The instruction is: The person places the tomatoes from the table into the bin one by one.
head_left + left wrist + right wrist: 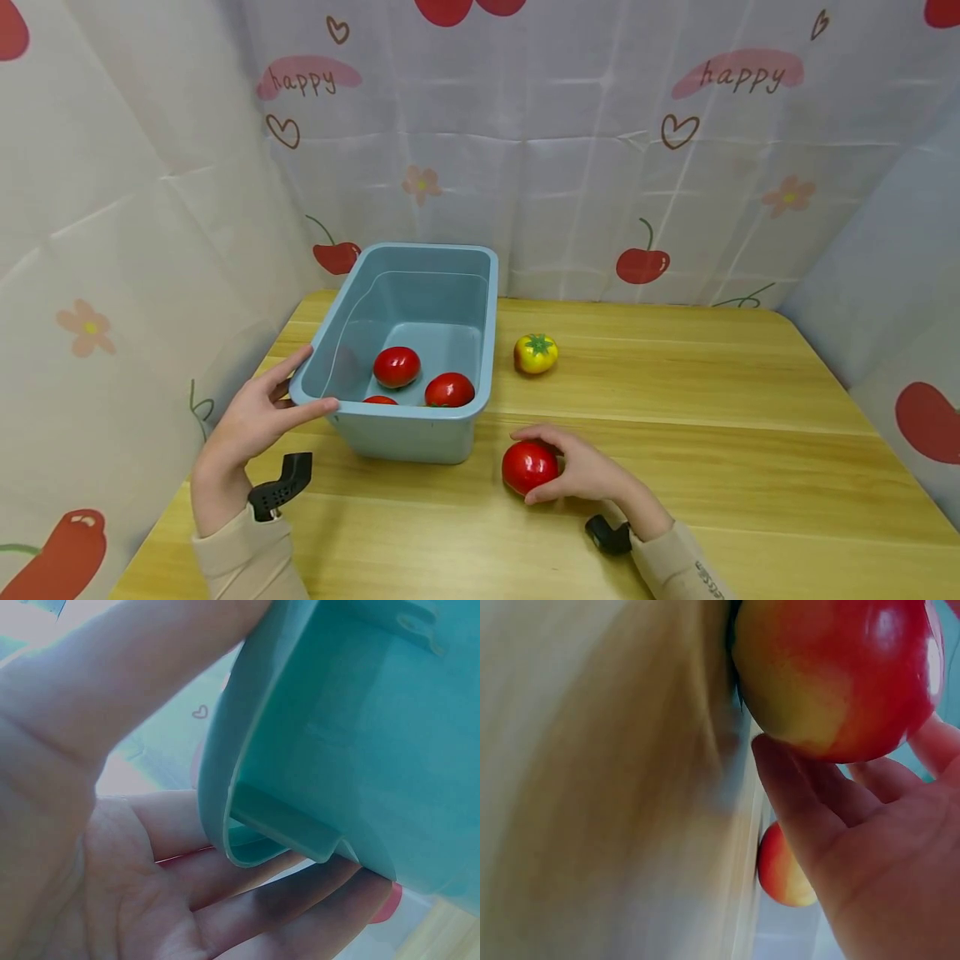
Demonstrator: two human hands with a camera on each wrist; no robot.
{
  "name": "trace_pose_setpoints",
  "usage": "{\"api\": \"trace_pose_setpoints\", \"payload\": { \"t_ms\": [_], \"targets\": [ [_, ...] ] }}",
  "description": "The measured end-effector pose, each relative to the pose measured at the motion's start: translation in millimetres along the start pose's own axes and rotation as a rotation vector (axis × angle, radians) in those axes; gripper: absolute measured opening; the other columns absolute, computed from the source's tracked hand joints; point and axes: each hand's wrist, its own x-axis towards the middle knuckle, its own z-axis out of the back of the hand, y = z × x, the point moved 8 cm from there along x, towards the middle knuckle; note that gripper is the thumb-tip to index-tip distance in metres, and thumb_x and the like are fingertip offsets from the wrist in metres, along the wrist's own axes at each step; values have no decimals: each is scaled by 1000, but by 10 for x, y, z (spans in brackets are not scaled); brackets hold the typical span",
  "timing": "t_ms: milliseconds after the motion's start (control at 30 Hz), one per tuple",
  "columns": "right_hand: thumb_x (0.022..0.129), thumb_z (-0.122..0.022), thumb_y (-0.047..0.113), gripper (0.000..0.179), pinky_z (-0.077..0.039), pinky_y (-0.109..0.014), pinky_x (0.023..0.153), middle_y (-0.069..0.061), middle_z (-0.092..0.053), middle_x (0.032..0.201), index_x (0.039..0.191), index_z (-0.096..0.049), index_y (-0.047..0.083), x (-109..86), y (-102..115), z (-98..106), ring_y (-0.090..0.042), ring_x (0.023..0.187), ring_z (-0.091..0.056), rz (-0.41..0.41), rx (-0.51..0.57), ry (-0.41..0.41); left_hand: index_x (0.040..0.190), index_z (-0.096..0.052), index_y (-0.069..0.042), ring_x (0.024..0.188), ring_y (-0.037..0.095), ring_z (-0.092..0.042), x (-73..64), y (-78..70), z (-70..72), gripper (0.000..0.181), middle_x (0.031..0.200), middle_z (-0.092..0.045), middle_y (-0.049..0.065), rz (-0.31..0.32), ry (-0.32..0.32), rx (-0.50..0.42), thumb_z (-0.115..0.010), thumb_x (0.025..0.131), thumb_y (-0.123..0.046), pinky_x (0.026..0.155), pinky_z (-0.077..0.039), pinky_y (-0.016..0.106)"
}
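A light blue plastic bin (405, 437) stands on the left part of the table. My left hand (251, 421) holds its near left corner, thumb along the front rim and fingers at the left side; the left wrist view has the fingers (300, 900) under the rim. Right of the bin, my right hand (585, 473) grips a shiny red tomato (522, 468) between thumb and fingers. Seen from the right wrist, this tomato (840, 675) has a yellowish patch and is close over the wood. Inside the bin lie red tomatoes (397, 367), one mostly hidden behind the front rim.
A yellow tomato (536, 354) with a green star-shaped top sits on the table right of the bin. The wooden table (712, 400) reaches back to a white curtain (570, 183) printed with cherries, hearts and flowers. More curtain hangs at the left and right sides.
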Motion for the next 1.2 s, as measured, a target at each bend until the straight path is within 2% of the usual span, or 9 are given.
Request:
{"api": "trace_pose_setpoints", "payload": {
  "t_ms": [200,600,833,967,1200],
  "targets": [
    [73,-83,23,67,-45,-46,88,-4,-50,130,131,-51,15,-7,-3,-1,-29,114,-47,-27,-5,10,150,-23,-13,117,33,-51,-2,0,-4,85,145,-35,16,-4,2,-6,-73,84,-30,77,-48,17],
    [75,-81,28,67,-47,-44,87,-5,-49,132,133,-50,15,-15,111,131,-29,115,-47,-37,-11,-46,150,-23,-11,117,34,-51,-4,1,-14,84,146,-33,17,-9,15,-40,-72,84,-28,78,-48,18],
    [74,-82,29,64,-47,-44,88,-3,-52,129,130,-52,21,-7,238,235,-28,114,-49,7,-26,-103,150,-23,-11,116,34,-51,-3,-9,-12,85,145,-34,17,-8,12,-31,-73,84,-29,78,-49,18],
    [74,-82,28,63,-45,-45,89,-3,-54,127,129,-53,20,-1,324,286,-27,113,-50,36,-15,-127,150,-23,-11,116,34,-51,-4,-6,-14,85,146,-33,17,-5,13,-36,-73,84,-29,78,-49,18],
    [74,-81,25,62,-45,-45,89,-3,-51,130,130,-52,21,-15,383,360,-29,116,-48,27,4,-148,150,-22,-12,117,33,-51,-11,-3,-22,85,145,-35,17,4,17,-46,-73,84,-30,78,-48,18]
  ]
}}
